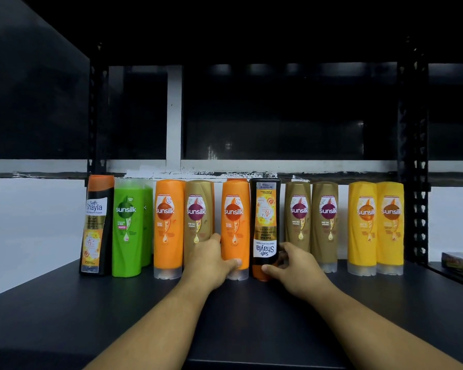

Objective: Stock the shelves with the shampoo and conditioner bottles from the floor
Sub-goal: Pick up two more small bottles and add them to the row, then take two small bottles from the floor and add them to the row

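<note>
Black Shayla bottle (265, 217) inverted | right hand (297, 265) fingers grasp it | left hand (211, 259) fingers grasp orange bottle (234, 209)

Head view, level with the shelf (64, 316), facing its back, close

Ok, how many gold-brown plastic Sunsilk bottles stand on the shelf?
3. One gold-brown bottle stands between the two orange bottles, behind the left hand; two stand right of the upside-down black bottle. Others may hide behind.
</note>
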A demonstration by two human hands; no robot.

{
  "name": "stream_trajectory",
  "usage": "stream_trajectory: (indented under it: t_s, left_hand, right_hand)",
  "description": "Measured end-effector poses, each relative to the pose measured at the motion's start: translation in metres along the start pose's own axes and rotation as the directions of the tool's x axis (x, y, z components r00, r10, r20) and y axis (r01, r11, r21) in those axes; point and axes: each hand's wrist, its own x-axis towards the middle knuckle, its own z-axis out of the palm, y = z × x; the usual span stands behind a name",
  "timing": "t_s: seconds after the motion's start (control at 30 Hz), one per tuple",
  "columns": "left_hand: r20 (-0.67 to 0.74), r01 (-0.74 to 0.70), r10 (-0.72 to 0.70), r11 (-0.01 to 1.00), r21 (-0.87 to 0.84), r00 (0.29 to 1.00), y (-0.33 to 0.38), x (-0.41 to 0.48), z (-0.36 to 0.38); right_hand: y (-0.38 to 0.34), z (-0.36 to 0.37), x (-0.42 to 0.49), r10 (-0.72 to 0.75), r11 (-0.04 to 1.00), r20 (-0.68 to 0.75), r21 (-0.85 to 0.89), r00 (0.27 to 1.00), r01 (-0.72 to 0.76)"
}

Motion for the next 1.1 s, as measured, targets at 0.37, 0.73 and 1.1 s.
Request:
stream_trajectory:
  t_s: [0.37,0.73,1.1]
  left_hand:
    - [0.33,-0.077,0.017,0.982,0.171,0.944,0.013,-0.06,-0.034]
    - [0.416,-0.399,0.303,0.902,0.165,0.857,0.062,-0.208,-0.05]
    - [0.481,-0.435,0.388,0.9,-0.016,0.786,0.046,-0.334,0.026]
  right_hand:
    - [-0.022,-0.039,-0.06,-0.035,0.91,0.251,-0.392,0.967,0.135]
    - [-0.034,-0.109,-0.222,-0.192,0.843,0.474,-0.369,0.86,0.391]
    - [0.034,-0.09,-0.337,-0.103,0.879,0.519,-0.352,0.848,0.322]
